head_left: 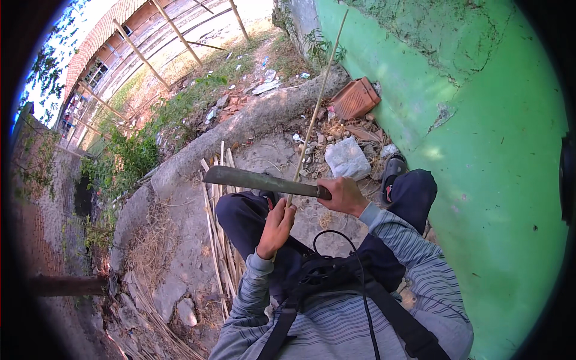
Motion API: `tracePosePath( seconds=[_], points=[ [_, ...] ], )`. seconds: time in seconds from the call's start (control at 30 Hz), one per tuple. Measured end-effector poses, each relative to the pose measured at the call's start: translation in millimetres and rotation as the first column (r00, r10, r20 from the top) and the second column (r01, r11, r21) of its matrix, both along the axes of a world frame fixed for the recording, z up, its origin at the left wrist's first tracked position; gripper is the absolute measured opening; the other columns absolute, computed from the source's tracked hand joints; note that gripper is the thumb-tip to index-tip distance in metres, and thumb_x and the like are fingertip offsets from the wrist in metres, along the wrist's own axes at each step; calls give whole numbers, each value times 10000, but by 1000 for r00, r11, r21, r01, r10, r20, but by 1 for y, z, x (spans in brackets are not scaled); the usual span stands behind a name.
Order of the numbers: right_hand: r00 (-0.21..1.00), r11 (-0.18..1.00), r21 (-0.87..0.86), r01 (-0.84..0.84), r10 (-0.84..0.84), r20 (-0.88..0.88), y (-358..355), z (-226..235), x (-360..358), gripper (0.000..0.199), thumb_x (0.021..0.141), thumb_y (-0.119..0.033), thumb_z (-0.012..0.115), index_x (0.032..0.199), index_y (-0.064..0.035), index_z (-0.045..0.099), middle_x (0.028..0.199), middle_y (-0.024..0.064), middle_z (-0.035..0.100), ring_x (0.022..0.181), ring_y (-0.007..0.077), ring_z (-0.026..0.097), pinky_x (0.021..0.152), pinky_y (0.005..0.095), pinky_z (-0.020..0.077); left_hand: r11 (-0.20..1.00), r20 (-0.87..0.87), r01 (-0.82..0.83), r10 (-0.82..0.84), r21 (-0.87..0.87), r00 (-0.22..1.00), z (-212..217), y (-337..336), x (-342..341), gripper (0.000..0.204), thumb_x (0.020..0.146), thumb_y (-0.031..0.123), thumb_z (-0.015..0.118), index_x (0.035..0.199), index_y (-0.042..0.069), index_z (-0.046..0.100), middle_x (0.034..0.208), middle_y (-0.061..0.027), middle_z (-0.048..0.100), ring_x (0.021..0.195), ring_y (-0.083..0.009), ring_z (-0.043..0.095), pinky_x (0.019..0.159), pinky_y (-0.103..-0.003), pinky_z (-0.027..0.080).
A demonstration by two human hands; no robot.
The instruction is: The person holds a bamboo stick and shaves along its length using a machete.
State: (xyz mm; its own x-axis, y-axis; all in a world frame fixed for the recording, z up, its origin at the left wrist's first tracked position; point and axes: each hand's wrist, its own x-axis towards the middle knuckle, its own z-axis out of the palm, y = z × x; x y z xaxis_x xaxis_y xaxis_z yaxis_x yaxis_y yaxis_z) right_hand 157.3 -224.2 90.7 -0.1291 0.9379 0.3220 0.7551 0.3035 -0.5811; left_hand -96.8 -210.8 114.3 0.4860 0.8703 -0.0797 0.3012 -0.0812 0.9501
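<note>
My right hand (pixel 345 196) is closed around the handle of a machete (pixel 259 180), whose broad dark blade points left across my knees. A long, thin bamboo strip (pixel 316 107) rises away from me, its near end gripped in my left hand (pixel 278 227). The blade crosses the strip just above my left fingers; whether it cuts into the strip I cannot tell. Several more bamboo strips (pixel 217 240) lie on the ground beside my left leg.
A green wall (pixel 480 198) with cracked plaster runs along my right. Ahead lie a pale, block-like lump (pixel 348 158), an orange-brown tile (pixel 356 99) and rubble. A low rough kerb (pixel 252 120) curves from ahead round to the left. A dark cable (pixel 358 264) loops over my lap.
</note>
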Motion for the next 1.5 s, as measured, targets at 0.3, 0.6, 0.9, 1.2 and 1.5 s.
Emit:
tracePosePath(
  seconds=[0.3, 0.6, 0.9, 1.2, 1.5],
  points=[
    [994, 994, 22, 106, -107, 33, -3, 31, 12, 264, 812, -311, 802, 996, -138, 725, 698, 128, 703, 661, 370, 721, 636, 495, 572, 853, -205, 53, 64, 519, 977, 27, -31, 10, 149, 1029, 117, 569, 1102, 4, 505, 745, -278, 605, 692, -486, 618, 625, -562, 447],
    [999, 999, 44, 31, -32, 11, -3, 26, 9, 223, 811, -270, 803, 962, -141, 701, 674, 121, 684, 667, 371, 717, 627, 487, 568, 888, -262, 38, 94, 459, 960, 29, -37, 3, 128, 1016, 82, 578, 1064, 21, 477, 707, -259, 577, 638, -466, 616, 551, -556, 440],
    [982, 987, 59, 146, -138, -128, 8, 39, 15, 255, 801, -228, 816, 952, -97, 658, 683, 142, 667, 682, 384, 706, 600, 467, 540, 971, -178, -30, 73, 238, 981, 58, -53, -4, 108, 1047, 91, 549, 1021, 7, 486, 698, -250, 548, 589, -457, 574, 542, -511, 401],
    [987, 986, 52, 160, -159, -21, 18, 39, 36, 244, 835, -280, 799, 966, -128, 659, 712, 134, 693, 669, 389, 706, 586, 505, 537, 966, -170, -28, 74, 258, 983, 64, -59, -7, 93, 1050, 80, 542, 1035, 1, 496, 718, -263, 563, 638, -475, 586, 564, -521, 411],
    [997, 997, 29, 70, -71, 42, -7, 39, 19, 250, 811, -266, 797, 981, -130, 675, 700, 141, 691, 674, 385, 710, 626, 504, 551, 956, -161, 2, 47, 293, 986, 57, -60, -7, 104, 1055, 83, 540, 1015, 1, 491, 698, -243, 568, 624, -468, 588, 555, -516, 410]
  ],
)
